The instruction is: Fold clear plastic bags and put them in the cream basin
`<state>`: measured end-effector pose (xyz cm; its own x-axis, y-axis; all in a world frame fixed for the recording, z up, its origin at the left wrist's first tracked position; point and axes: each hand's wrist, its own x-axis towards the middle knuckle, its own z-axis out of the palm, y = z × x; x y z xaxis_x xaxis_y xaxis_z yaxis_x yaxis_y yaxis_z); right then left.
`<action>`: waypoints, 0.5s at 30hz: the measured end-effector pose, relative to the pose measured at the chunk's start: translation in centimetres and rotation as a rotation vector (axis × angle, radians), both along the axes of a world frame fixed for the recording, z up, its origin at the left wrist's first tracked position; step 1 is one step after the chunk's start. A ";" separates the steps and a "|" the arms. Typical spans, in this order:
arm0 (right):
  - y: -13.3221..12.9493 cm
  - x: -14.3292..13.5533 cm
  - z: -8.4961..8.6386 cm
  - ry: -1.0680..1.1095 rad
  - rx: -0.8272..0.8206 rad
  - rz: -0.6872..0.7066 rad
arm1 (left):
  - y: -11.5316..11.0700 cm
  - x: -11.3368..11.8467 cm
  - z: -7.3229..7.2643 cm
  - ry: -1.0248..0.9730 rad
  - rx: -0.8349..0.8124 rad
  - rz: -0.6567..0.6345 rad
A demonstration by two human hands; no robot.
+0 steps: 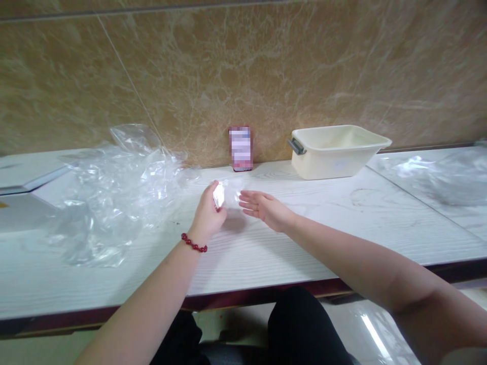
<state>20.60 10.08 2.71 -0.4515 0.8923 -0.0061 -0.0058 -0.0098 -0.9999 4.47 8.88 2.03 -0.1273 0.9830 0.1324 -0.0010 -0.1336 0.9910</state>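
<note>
Between my hands, above the middle of the white wood-grain table (258, 258), is a small clear plastic bag (229, 192), shiny where light hits it. My left hand (210, 210), with a red bead bracelet (194, 244) at its wrist, is closed on the bag's left side. My right hand (266, 209) lies at the bag's right edge with its fingers stretched out; whether they touch the plastic I cannot tell. To the left spreads a large heap of clear plastic bags (125, 187).
A phone-like object (241, 148) with a blurred front leans against the marbled wall (236, 66). Right of it stands a cream plastic bin (327, 165) with a grey handle. More clear plastic (445, 175) lies far right. A white box (23, 203) sits at the left edge.
</note>
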 end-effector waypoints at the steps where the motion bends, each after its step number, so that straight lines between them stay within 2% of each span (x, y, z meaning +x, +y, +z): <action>1: -0.2 -0.1 0.0 0.043 -0.060 0.026 | -0.3 0.3 0.1 0.142 0.128 -0.017; 3: -0.2 -0.1 -0.1 0.117 -0.157 0.046 | -1.1 1.2 0.1 0.490 0.369 -0.099; 7: 0.6 0.3 0.1 0.224 -0.317 0.024 | -2.5 3.1 0.0 0.880 0.486 -0.349; 11: 0.9 0.3 0.1 0.214 -0.518 -0.128 | -3.0 3.8 -0.1 1.012 0.522 -0.494; 13: 0.9 0.2 0.1 0.256 -0.562 -0.181 | -3.1 3.9 0.0 1.022 0.534 -0.516; 15: 1.0 0.3 0.1 0.314 -0.562 -0.167 | -3.2 3.8 0.2 1.022 0.560 -0.530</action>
<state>20.87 11.08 2.80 -0.3640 0.8498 -0.3814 -0.3428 -0.5029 -0.7934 8.31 5.64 2.27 0.6650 0.6608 0.3479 0.5431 -0.7477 0.3820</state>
